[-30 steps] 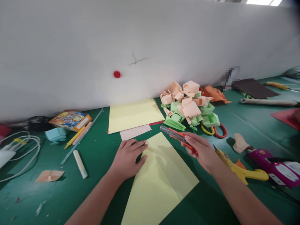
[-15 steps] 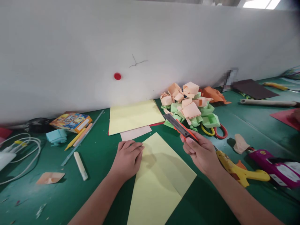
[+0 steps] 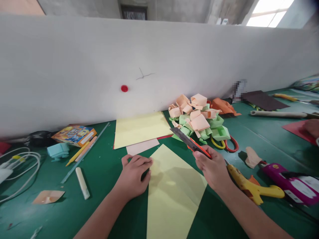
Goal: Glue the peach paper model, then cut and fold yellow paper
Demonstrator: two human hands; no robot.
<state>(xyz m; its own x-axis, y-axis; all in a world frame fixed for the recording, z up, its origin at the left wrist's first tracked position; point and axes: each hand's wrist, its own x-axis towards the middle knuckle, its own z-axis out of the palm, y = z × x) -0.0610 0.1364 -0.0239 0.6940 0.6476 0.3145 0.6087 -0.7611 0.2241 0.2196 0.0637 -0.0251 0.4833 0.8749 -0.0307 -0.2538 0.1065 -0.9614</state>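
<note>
My right hand (image 3: 211, 166) is closed round a utility knife (image 3: 193, 143) with an orange-red handle, its dark blade out and pointing up and left. The knife is held above the table, apart from the paper below. My left hand (image 3: 136, 176) has its bent fingertips and thumb at the left edge of a pale yellow sheet of paper (image 3: 171, 196), gripping that edge. A faint crease runs across the sheet's right side, and its lower end leaves the view.
Behind lie another yellow sheet (image 3: 139, 131) and a heap of folded paper pieces (image 3: 199, 121). Scissors (image 3: 231, 145), a yellow glue gun (image 3: 254, 186) and a magenta device (image 3: 289, 182) are at right. A white stick (image 3: 82, 182) and box (image 3: 74, 134) lie left. Another person's hand (image 3: 311, 127) shows far right.
The yellow sheet has turned slightly, its near end swinging right. My left hand stays at its edge, and the utility knife stays in my right hand. The view has tilted up a little.
</note>
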